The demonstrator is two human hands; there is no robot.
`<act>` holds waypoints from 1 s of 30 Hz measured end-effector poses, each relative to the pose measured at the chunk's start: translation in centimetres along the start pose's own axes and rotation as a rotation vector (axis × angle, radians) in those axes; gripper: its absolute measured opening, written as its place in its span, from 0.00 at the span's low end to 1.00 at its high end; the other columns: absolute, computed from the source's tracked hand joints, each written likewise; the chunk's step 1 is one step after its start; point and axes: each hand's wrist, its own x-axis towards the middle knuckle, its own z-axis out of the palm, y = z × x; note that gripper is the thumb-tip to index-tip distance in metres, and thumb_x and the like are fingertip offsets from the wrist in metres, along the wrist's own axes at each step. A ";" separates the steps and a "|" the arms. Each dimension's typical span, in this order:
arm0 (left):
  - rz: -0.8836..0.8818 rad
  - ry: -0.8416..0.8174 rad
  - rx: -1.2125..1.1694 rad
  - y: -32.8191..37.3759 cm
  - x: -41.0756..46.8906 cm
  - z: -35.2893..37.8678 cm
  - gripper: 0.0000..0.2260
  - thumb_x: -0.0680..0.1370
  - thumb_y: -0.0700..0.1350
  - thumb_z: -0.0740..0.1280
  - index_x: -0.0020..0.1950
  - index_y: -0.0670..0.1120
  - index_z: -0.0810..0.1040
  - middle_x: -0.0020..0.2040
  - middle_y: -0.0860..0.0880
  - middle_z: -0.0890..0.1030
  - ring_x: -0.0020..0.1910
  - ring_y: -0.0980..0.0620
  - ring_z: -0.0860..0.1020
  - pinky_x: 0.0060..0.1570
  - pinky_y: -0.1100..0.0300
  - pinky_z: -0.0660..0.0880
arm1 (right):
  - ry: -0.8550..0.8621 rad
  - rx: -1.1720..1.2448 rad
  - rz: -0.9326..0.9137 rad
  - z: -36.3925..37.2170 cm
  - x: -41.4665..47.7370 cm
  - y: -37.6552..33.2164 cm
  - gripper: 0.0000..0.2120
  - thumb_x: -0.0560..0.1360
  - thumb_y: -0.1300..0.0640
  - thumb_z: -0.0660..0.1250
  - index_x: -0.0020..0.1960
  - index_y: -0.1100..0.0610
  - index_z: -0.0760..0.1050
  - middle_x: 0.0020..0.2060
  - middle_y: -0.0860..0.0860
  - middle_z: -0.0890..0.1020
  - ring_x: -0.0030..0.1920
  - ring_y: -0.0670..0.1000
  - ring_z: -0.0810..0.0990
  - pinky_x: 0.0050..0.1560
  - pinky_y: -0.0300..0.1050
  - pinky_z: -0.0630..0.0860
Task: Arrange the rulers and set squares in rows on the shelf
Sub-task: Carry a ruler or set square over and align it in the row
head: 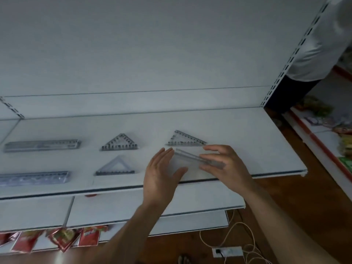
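Over the front of the shelf (247, 134), seen from the head, we held a clear set square (187, 162) between our hands. Our right hand (226, 164) pinched its right end, and our left hand (162, 172) touched its left end with straight fingers. A second set square (185, 139) lay just behind.

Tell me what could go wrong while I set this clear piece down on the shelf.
The clear piece, pinched by the right hand and steadied by the left hand, hangs near the front edge of the shelf; set too far forward, it might slip off. It is close to the back-right set square, which could get nudged out of line. It is angled, so it may land crooked beside the front set square.
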 end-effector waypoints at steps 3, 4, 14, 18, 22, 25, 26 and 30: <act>-0.030 -0.005 0.043 0.2 -0.1 0.6 0.25 0.70 0.50 0.75 0.65 0.42 0.76 0.64 0.48 0.77 0.68 0.52 0.70 0.68 0.63 0.61 | -0.029 0.004 -0.016 0.1 0.3 1.1 0.13 0.67 0.54 0.76 0.51 0.55 0.84 0.55 0.49 0.81 0.57 0.46 0.75 0.61 0.33 0.66; -0.035 -0.006 0.054 0.2 -0.1 0.7 0.25 0.71 0.50 0.75 0.65 0.42 0.76 0.64 0.48 0.77 0.68 0.51 0.70 0.68 0.62 0.62 | -0.034 0.005 -0.021 0.1 0.4 1.3 0.13 0.67 0.53 0.76 0.51 0.55 0.84 0.55 0.49 0.81 0.57 0.48 0.76 0.61 0.36 0.67; -0.098 -0.033 0.111 0.0 0.0 0.7 0.26 0.72 0.49 0.74 0.67 0.41 0.75 0.66 0.47 0.76 0.70 0.52 0.67 0.68 0.67 0.56 | -0.020 -0.058 0.017 1.3 0.7 2.0 0.13 0.66 0.48 0.77 0.50 0.48 0.84 0.54 0.45 0.81 0.57 0.52 0.77 0.57 0.58 0.72; -0.093 -0.050 0.124 0.0 0.1 0.7 0.26 0.73 0.50 0.73 0.67 0.42 0.74 0.67 0.47 0.75 0.71 0.52 0.65 0.66 0.75 0.51 | -0.034 -0.056 0.032 1.4 0.7 2.2 0.13 0.67 0.47 0.76 0.51 0.47 0.84 0.55 0.43 0.80 0.59 0.50 0.76 0.59 0.57 0.71; -0.087 -0.062 0.119 -0.2 0.2 0.7 0.27 0.73 0.50 0.73 0.68 0.42 0.73 0.68 0.48 0.73 0.72 0.53 0.64 0.64 0.78 0.48 | -0.031 -0.054 0.039 1.4 0.7 2.1 0.13 0.67 0.47 0.76 0.51 0.47 0.84 0.56 0.43 0.80 0.59 0.50 0.75 0.60 0.58 0.71; -0.094 -0.072 0.117 -0.2 0.4 0.7 0.27 0.73 0.51 0.73 0.69 0.42 0.72 0.69 0.48 0.72 0.72 0.53 0.63 0.66 0.75 0.49 | -0.034 -0.056 0.045 1.3 0.7 2.1 0.13 0.67 0.47 0.76 0.51 0.46 0.83 0.56 0.42 0.80 0.59 0.50 0.75 0.61 0.57 0.70; -0.095 -0.075 0.121 -0.3 0.4 0.7 0.28 0.73 0.51 0.72 0.69 0.42 0.72 0.69 0.48 0.72 0.73 0.53 0.62 0.66 0.75 0.49 | -0.036 -0.055 0.047 1.3 0.7 2.1 0.13 0.67 0.47 0.76 0.51 0.46 0.83 0.56 0.42 0.80 0.59 0.50 0.75 0.61 0.57 0.70; -0.097 -0.072 0.134 -0.2 0.4 0.6 0.28 0.73 0.51 0.73 0.69 0.41 0.72 0.69 0.47 0.72 0.72 0.52 0.63 0.64 0.78 0.47 | -0.038 -0.055 0.045 1.4 0.8 2.1 0.13 0.67 0.47 0.76 0.51 0.46 0.83 0.56 0.42 0.80 0.60 0.49 0.74 0.61 0.56 0.70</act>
